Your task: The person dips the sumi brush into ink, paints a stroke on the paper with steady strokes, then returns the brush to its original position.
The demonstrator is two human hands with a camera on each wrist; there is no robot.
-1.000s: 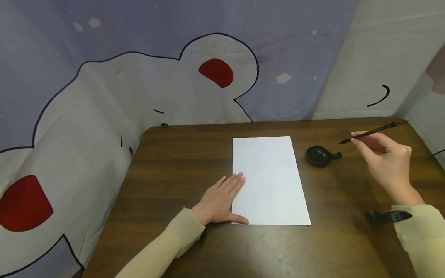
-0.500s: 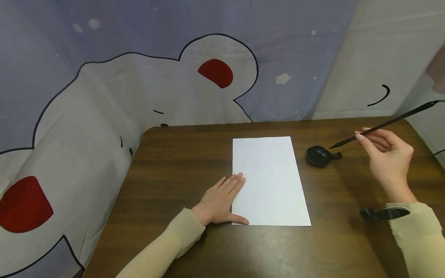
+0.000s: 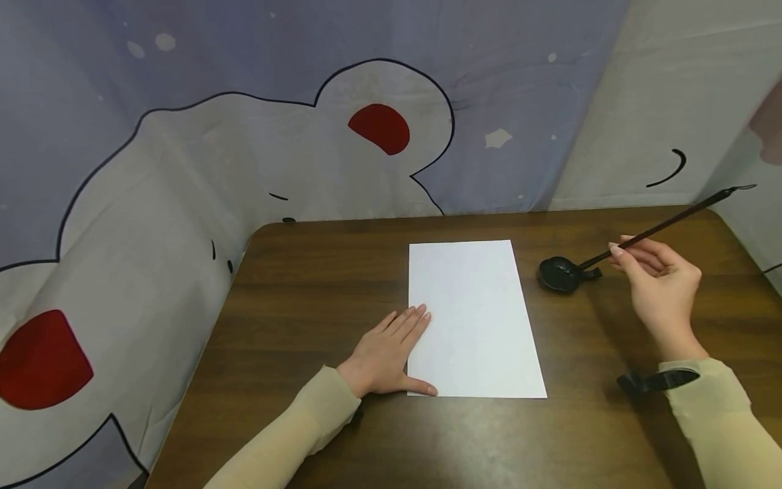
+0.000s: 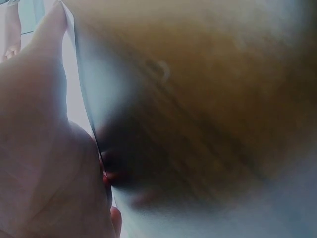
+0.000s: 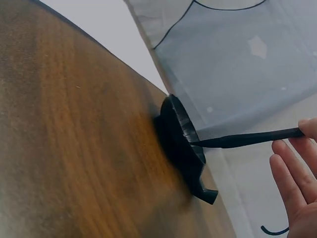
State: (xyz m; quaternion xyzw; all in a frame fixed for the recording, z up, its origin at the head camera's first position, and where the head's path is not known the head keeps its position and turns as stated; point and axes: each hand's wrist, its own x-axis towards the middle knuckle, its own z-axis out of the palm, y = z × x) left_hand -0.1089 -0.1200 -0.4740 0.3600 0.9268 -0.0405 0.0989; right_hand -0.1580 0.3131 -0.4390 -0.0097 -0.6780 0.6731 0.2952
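A blank white sheet of paper (image 3: 479,319) lies on the brown wooden table. My left hand (image 3: 387,353) rests flat on its left edge, fingers straight and thumb at the lower left corner. At the right, my right hand (image 3: 662,292) pinches a dark, slender ink brush (image 3: 666,224) between thumb and fingers. The brush slants down to the left. Its tip dips inside the rim of a small black ink dish (image 3: 559,275) with a short stub handle. In the right wrist view the brush tip (image 5: 198,143) meets the dish's inner side.
A patterned cloth (image 3: 275,156) with cartoon shapes hangs behind and left of the wooden table (image 3: 305,272). On the right wrist sits a black strap device (image 3: 660,382).
My right hand has turned the brush, then moved left and down, bringing its tip from beside the dish into it. The left hand and the paper have stayed in place.
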